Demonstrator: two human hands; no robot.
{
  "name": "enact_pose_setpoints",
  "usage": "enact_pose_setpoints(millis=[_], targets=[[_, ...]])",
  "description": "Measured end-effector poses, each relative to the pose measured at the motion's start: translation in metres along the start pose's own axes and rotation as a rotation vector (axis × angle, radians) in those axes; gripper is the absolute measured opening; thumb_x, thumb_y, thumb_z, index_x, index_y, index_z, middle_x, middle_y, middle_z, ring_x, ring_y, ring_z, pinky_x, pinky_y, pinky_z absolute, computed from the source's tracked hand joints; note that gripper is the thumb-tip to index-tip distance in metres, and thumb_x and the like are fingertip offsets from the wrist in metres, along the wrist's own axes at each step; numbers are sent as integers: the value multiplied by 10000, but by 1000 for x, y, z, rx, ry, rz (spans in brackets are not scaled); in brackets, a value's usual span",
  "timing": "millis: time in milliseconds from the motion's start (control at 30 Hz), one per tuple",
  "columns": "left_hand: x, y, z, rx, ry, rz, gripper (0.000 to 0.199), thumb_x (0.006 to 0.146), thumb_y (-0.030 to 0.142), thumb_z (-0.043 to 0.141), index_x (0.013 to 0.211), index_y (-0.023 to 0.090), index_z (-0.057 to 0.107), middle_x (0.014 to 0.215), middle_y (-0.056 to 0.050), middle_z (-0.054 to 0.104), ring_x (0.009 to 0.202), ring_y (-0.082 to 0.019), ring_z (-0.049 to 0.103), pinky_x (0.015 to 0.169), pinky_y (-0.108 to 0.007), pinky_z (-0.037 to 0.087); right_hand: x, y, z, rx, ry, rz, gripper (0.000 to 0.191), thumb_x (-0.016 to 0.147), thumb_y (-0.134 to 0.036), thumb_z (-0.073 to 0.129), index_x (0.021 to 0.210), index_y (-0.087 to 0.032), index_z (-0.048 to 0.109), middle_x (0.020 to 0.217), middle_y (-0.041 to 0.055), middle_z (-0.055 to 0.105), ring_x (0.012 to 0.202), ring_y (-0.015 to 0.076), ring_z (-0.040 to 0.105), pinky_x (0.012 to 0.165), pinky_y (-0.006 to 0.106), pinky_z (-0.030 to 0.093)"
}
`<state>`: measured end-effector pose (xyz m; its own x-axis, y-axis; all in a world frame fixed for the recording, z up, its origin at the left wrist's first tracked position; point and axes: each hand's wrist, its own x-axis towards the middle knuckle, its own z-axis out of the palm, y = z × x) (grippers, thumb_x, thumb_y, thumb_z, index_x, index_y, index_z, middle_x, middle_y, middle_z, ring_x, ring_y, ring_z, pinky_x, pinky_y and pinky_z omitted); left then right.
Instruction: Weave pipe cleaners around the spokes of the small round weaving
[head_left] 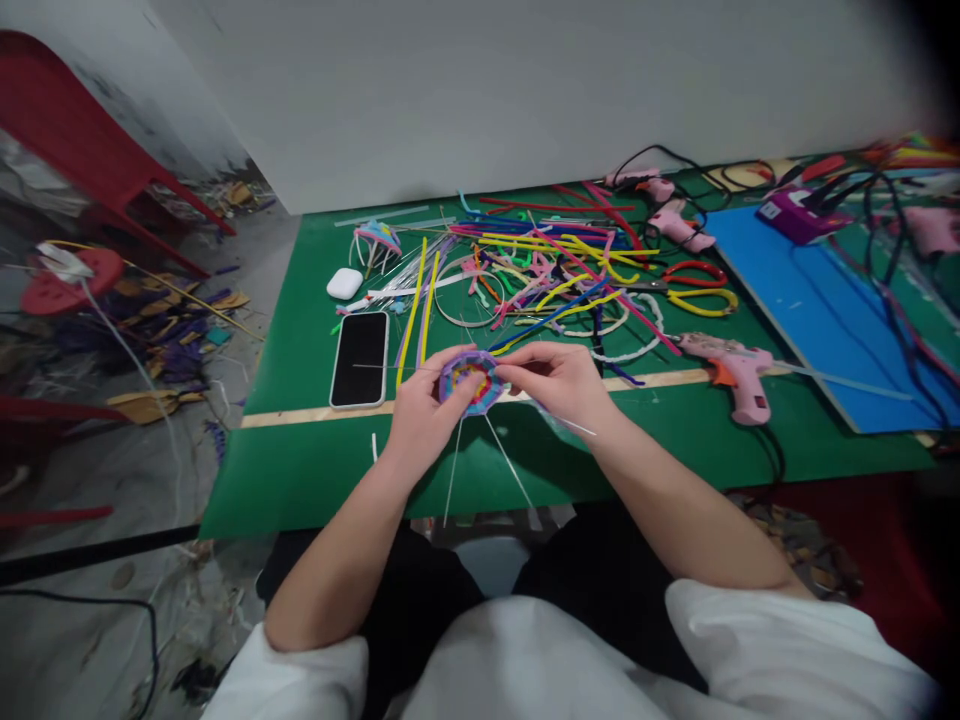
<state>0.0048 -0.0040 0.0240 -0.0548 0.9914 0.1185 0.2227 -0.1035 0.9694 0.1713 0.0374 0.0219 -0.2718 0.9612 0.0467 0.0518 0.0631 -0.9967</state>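
Note:
A small round disc of coiled pipe cleaners (491,397), purple at the rim with red, yellow and blue rings inside, is held above the front of the green table. Thin pale wires stick out from it like spokes, two of them pointing down towards my lap. My left hand (426,408) is closed on its left side, the thumb lying across its face. My right hand (566,380) pinches at the right rim, thumb and forefinger together; whatever strand may be between those fingertips is hidden.
Loose pipe cleaners (555,245) lie heaped behind my hands. A phone (360,360) and white earbud case (344,284) are at left; scissors (701,300), a pink glue gun (739,375) and a blue board (795,330) at right. A small umbrella-like piece (377,240) stands behind.

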Motion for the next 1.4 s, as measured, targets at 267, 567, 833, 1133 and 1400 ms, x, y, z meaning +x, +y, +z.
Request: enact_pose_setpoints(millis=[267,567,833,1133,1400], targets=[[13,-2,-70,-257,-611,-145,596,720,316,677,1284,301,487,1371,-81,441,1190,-294,492,956,-435,454,9,1,-20,111,-77,156,228,608,-329,747,687,-125,682,536,8,625,479,100,568,481,224,479],[13,-15,-13,-135,-392,-167,366,719,352,675,1055,208,659,1056,-88,672,913,-220,652,774,-320,543,6,2,-13,-24,-282,150,176,660,-283,692,703,-112,679,522,4,613,474,92,566,462,202,456],[10,-21,-1,52,-168,-75,225,736,370,654,857,188,709,855,-47,708,790,-165,655,719,-259,534,6,3,-14,-145,-318,163,214,686,-327,672,746,-122,675,564,5,623,449,88,558,441,200,453],[8,-19,0,202,-96,-41,228,768,383,603,838,193,708,804,-28,703,746,-166,645,722,-275,518,-3,-16,-35,-799,-468,-177,166,813,-239,553,876,-204,703,803,15,694,705,127,605,585,225,399],[9,-24,2,277,-72,-31,228,784,385,586,849,202,704,818,-16,705,750,-160,639,695,-250,499,-33,-32,1,-1435,-237,-506,178,789,-107,531,646,-158,625,599,46,585,621,166,484,502,299,229]])
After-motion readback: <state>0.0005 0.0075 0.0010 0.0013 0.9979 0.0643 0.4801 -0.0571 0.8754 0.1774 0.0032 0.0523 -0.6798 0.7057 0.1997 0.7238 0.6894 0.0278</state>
